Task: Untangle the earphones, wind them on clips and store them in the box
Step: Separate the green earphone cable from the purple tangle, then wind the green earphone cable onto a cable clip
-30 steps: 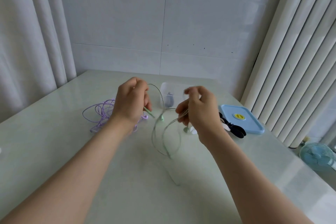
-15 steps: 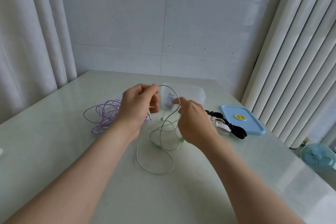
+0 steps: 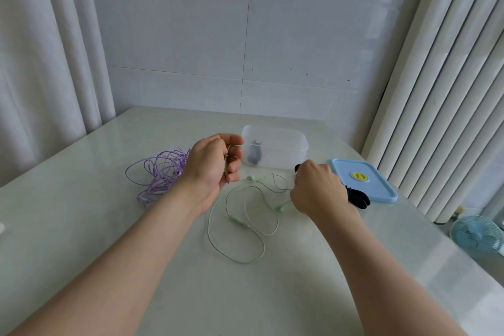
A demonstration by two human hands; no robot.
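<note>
The green earphones (image 3: 245, 226) lie in loose loops on the table between my hands. My left hand (image 3: 212, 163) pinches one end of their cable and holds it above the table, just in front of the clear box (image 3: 294, 142). My right hand (image 3: 319, 191) is curled, knuckles up, over the pile of black clips (image 3: 358, 198), and the tip of one black clip (image 3: 297, 167) sticks out by its fingers. One green earbud (image 3: 281, 208) lies beside that wrist. The purple earphones (image 3: 161, 172) sit tangled to the left.
The clear box stands at the back with a dark wound earphone (image 3: 255, 155) inside it. Its blue lid (image 3: 362, 183) lies flat to the right, near the table edge. A small fan (image 3: 476, 234) stands on the floor to the right. Curtains hang on both sides.
The green cable has dropped from a raised loop onto the table. My right hand let go of it and moved right onto the clips. My left hand stayed put, still holding the cable end.
</note>
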